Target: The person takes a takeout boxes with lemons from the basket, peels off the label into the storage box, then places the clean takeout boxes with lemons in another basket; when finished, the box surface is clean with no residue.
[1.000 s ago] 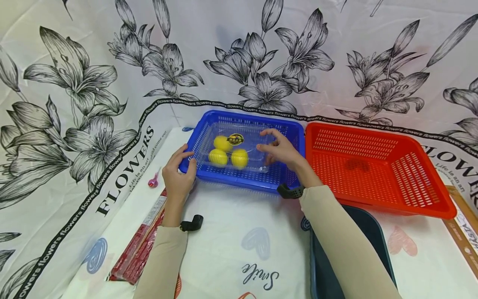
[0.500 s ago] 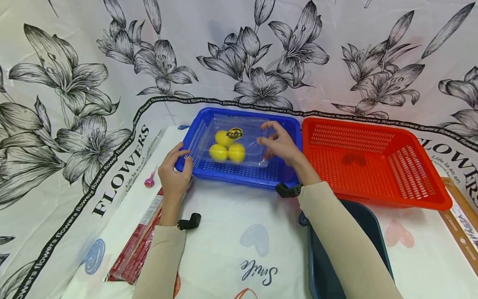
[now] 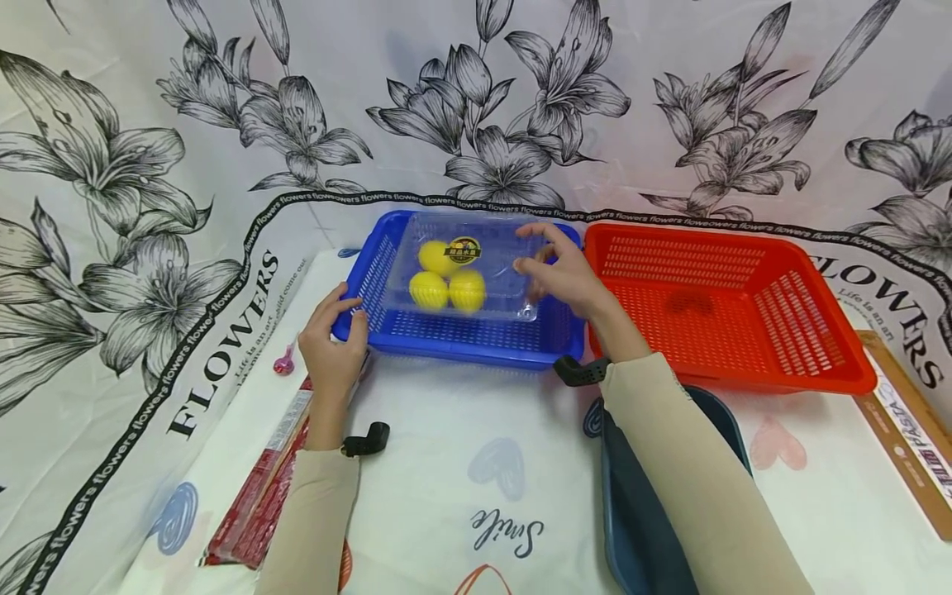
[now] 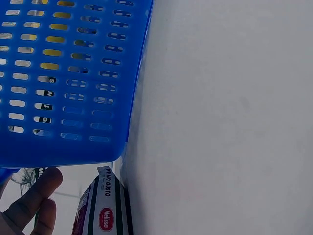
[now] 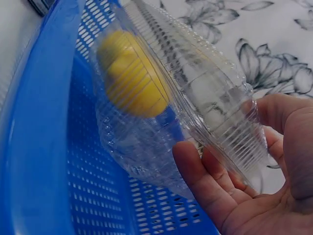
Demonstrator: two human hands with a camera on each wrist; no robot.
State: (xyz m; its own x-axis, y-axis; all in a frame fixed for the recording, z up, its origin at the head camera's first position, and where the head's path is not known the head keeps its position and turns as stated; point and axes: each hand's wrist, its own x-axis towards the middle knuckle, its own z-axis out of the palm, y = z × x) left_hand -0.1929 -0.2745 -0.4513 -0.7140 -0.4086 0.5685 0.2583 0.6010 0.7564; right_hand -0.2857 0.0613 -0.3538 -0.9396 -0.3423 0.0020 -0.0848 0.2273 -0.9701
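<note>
My right hand grips the right end of a clear plastic clamshell box with a black and gold label. Three yellow round, fruit-like things show through it, grouped toward its left. The box is tilted and partly above the blue basket; in the right wrist view my thumb and fingers hold the box's ribbed end. On the basket's left front corner, my left hand holds the rim with thumb and fingers. Its fingers appear just below the basket corner in the left wrist view.
To the right stands a red basket, with a dark blue tray before it, partly under my right sleeve. A red pasta packet and a pink lollipop-like item lie left. A brown pasta package lies far right.
The clear box has risen slightly in the blue basket, its back edge now near the far rim. The head view has shifted. My left hand stays at the basket corner.
</note>
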